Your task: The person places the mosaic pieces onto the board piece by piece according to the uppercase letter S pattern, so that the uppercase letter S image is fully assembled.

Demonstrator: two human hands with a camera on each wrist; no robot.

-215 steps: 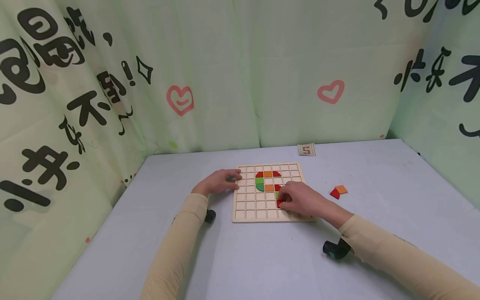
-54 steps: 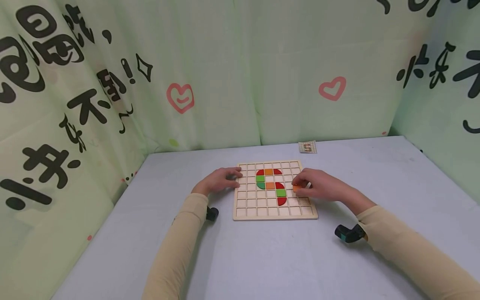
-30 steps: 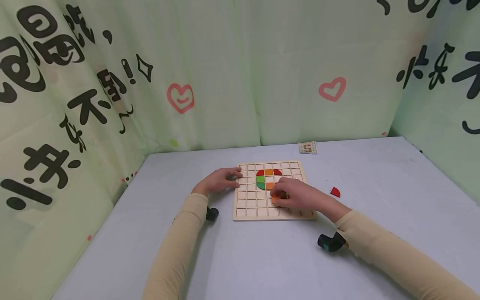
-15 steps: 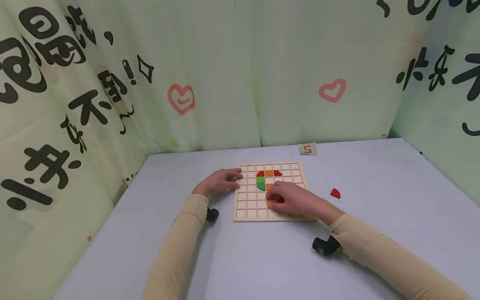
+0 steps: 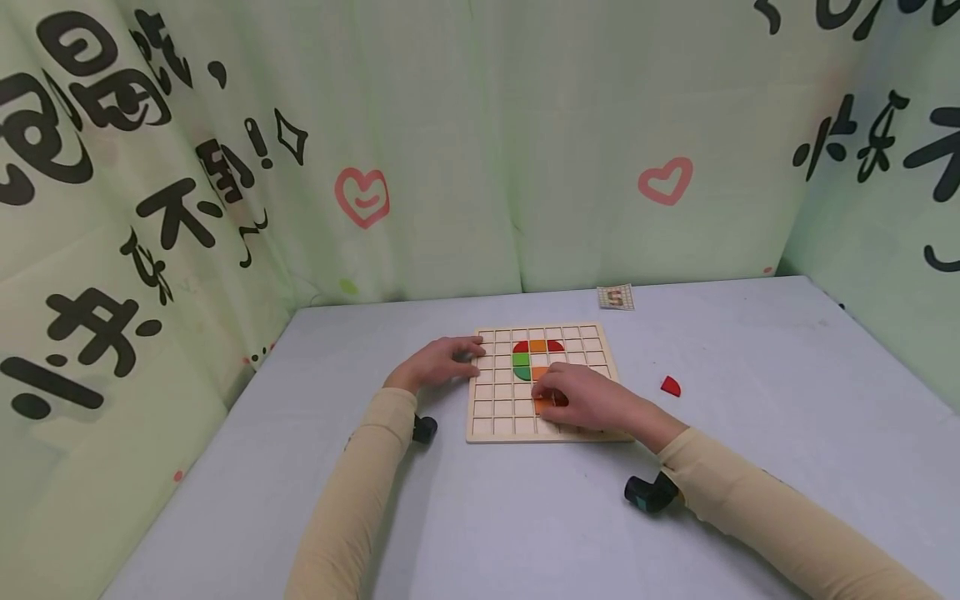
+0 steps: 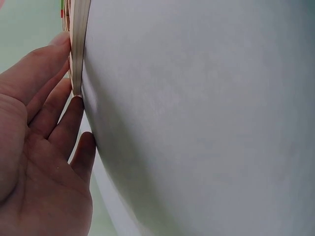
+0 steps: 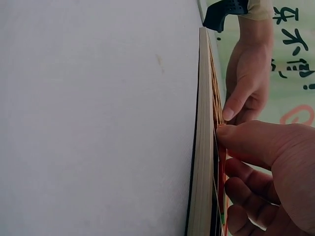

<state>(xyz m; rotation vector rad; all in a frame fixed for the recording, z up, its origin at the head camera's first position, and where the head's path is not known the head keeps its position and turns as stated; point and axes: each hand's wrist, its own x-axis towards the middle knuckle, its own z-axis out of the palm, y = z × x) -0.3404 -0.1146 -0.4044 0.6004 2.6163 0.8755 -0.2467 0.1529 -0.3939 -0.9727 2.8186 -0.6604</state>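
Observation:
A wooden grid board (image 5: 501,409) lies on the table, bearing a curved row of red, orange and green tiles in its squares. My left hand (image 5: 438,364) rests at its left edge; in the left wrist view the thumb lies on the board's edge (image 6: 78,44) with the other fingers extended beside it. Low on the grid, my right hand (image 5: 588,397) pinches an orange square tile (image 5: 542,406) right at the board's surface. That hand covers the lower tiles of the pattern. Its thumb (image 7: 246,140) shows close over the board in the right wrist view.
One loose red quarter-round tile (image 5: 671,386) lies on the table right of the board. Behind the board, near the back edge, is a small printed card (image 5: 615,297). A pale green curtain (image 5: 450,167) with writing and hearts hangs around the table.
My right hand left a red tile on the board, took the orange tile from the table at right, and brought it left to the lower grid. Lately it barely moves. The left hand stays put.

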